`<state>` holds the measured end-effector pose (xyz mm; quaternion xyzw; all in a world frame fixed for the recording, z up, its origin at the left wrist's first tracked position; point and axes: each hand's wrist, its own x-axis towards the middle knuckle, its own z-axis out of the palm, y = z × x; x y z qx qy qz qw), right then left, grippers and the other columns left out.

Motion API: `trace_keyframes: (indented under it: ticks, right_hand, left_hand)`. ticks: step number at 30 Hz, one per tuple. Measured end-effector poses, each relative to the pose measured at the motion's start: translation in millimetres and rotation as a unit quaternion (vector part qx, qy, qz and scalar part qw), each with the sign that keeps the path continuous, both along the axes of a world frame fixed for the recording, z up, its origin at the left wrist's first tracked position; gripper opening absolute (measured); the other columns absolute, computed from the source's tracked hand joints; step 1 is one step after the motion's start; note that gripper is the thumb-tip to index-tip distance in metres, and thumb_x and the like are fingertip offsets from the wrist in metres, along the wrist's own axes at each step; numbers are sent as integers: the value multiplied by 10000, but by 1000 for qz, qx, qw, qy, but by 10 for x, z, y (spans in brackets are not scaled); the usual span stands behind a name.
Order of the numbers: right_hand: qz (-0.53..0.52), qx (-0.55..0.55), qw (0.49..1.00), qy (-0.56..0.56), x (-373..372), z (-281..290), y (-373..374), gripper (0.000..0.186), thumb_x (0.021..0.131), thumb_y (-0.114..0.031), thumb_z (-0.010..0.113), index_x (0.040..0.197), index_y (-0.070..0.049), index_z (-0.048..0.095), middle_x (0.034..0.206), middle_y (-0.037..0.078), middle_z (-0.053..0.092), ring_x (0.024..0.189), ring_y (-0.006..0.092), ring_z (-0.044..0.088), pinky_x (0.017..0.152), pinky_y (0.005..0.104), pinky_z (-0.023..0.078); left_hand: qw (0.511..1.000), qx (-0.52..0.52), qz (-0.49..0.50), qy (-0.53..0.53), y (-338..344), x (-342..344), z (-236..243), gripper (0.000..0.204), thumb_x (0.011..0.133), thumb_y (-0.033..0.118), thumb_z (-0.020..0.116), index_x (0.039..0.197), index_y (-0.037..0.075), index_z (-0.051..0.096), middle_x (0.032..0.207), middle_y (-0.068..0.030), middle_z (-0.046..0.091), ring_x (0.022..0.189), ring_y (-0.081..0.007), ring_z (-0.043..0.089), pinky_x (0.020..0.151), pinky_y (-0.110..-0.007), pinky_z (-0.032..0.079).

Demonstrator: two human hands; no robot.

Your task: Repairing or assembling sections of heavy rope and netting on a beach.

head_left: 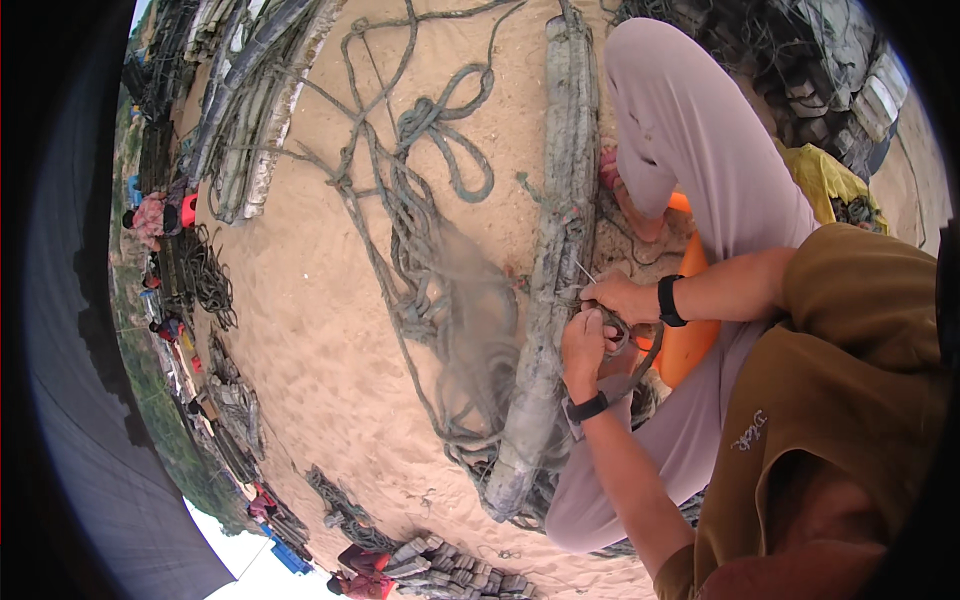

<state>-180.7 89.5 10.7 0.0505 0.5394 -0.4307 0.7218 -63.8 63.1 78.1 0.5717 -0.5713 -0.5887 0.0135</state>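
Note:
A long, weathered grey beam of bundled slats lies on the sand in front of my legs, with worn cord tied around it. My left hand is closed on a dark grey-green rope close against the beam. Right beside it, my right hand has its fingers closed, and a thin pale rod sticks out by their tips. A loop of the rope bends between both hands. The fingers partly hide where rope and cord meet.
Tangled rope sprawls over the sand beyond the beam. Under me is an orange seat; a yellow sack stands to my right. Stacked beams lie farther off. Several people, one in a checked shirt, are in the distance.

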Motion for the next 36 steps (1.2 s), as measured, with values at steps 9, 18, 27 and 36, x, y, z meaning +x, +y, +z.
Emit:
trace_keyframes:
  ticks: [9,18,27,36]
  right_hand:
    - [-50,30,986,156,-173,-305,-338,118,799,-130,675,780,-16,653,727,89,646,640,170,561,594,342,426]
    - [-179,9,984,-20,-145,-790,-367,57,797,-61,594,851,-47,608,700,38,557,543,140,446,472,312,323]
    - [-130,-22,978,-162,-403,-176,-416,201,760,4,554,910,-128,581,656,-55,379,454,69,273,408,238,222]
    - [-100,-36,978,-179,-304,-107,-520,193,862,-205,672,1050,-185,632,672,-80,432,490,45,277,402,210,212]
  left_hand:
    - [883,-453,-31,-115,-814,-144,-593,342,907,243,524,998,-55,667,953,-164,683,847,-272,657,753,-393,494]
    - [984,-168,-2,-61,-855,-390,-676,348,889,240,551,1040,-53,664,1013,-174,677,936,-290,639,809,-395,472]
    - [990,-114,-52,-70,-954,-342,-604,322,838,221,613,1018,-35,689,972,-190,688,903,-293,648,796,-394,470]
    - [908,-341,242,19,-652,-201,-661,194,934,167,554,888,7,455,773,-153,554,691,-310,591,672,-460,462]
